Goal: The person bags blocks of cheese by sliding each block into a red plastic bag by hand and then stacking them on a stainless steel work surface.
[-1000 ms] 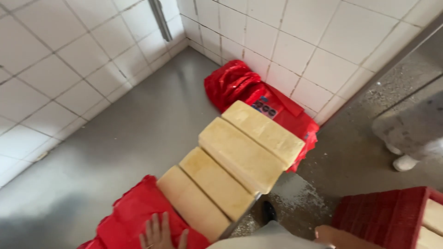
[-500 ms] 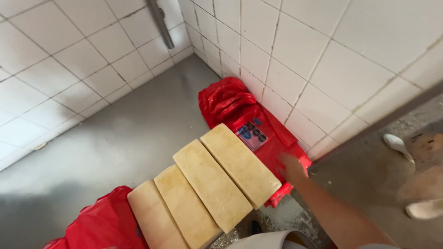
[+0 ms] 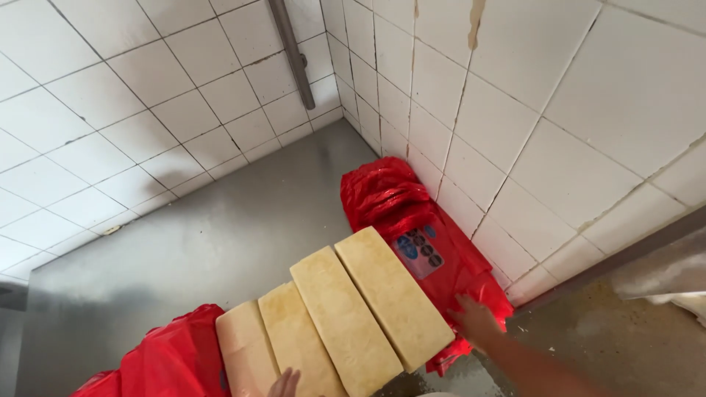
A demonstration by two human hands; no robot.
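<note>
Four pale blocks (image 3: 346, 316) lie side by side on a red bag (image 3: 441, 257) in the worktop (image 3: 220, 242) corner.
The right hand (image 3: 476, 321), fingers released, presses the bag's edge beside the blocks, probably keeping it flat; the left hand (image 3: 283, 384) touches the blocks' near end, its fingers barely visible, so their state cannot be told.

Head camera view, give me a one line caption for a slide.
Right hand on red plastic sheet beside four pale yellow blocks; left hand at their near edge.

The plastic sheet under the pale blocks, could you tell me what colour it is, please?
Bright red; the plastic sheet shows plainly in the head view, beneath the pale yellow blocks.
</note>
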